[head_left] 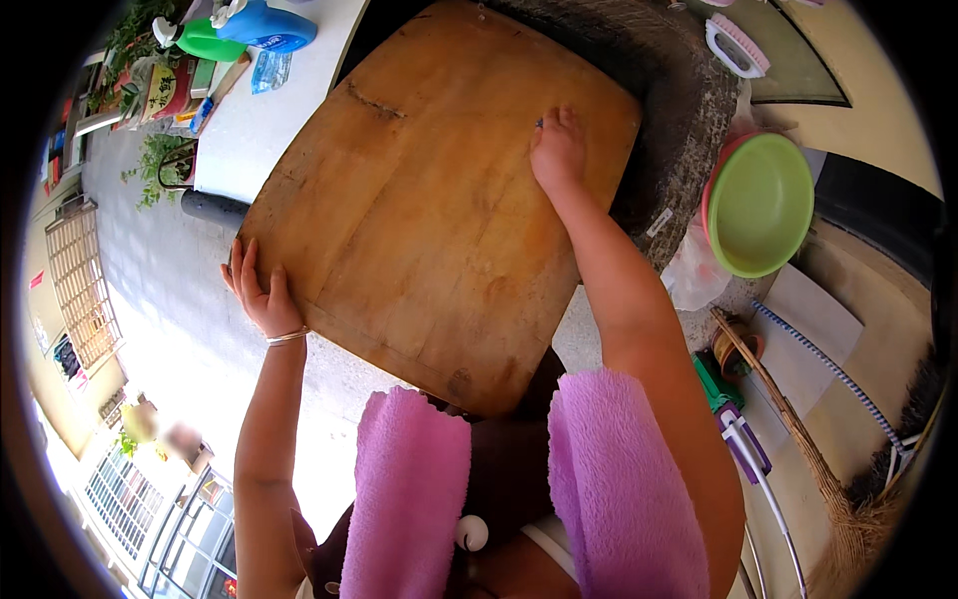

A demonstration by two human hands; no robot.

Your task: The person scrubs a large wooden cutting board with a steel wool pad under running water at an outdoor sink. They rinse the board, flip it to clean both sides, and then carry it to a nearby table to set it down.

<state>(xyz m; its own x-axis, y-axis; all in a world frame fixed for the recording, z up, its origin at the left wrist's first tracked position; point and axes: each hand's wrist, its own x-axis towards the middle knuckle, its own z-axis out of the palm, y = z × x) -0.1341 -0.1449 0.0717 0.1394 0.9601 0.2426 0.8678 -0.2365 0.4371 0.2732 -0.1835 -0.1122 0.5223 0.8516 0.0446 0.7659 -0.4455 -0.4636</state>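
Head view: the wooden board (429, 200) lay under the splayed left hand (263, 296) and farther-out right hand (559, 152), grip unclear.

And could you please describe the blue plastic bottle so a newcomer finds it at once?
Start from the big brown wooden board under the left hand and right hand. Beyond its upper-left edge is a white tabletop. There, near the picture's top, the blue plastic bottle sits right of a green plastic bottle; its blue body sets it apart.
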